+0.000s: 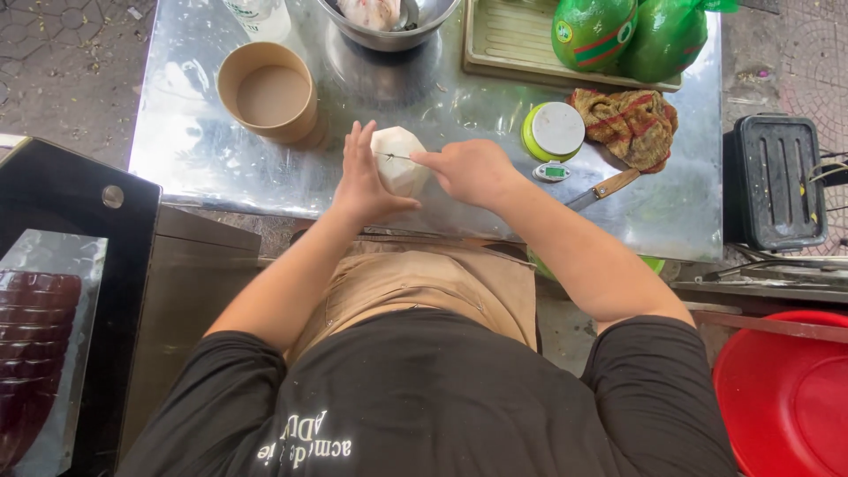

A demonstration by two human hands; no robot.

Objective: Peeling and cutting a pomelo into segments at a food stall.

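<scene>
Although the head camera looks straight down, much is cut off: the steel bowl at the top edge shows only its lower half, with pale contents too cropped to identify, and the clear plastic bottle beside it is cut to its base. The peeled white coconut, trimmed into facets, stands on the shiny metal table near its front edge, between both hands. The left hand lies flat against the coconut's left side, fingers straight and together, steadying rather than clasping. The right hand is curled closed around a thin dark tool, whose tip touches the coconut's top; most of it is hidden in the fist, so its kind is unclear.

Behind sit 2 green coconuts, 1 bearing a round yellow sticker and red stripes, on a beige tray. A round lime-green container with a white lid stands just beside a crumpled brown cloth; a small white device with a green screen lies below it. A wooden-handled knife is partly hidden by the right forearm. A tan paper cup stands open at left.
</scene>
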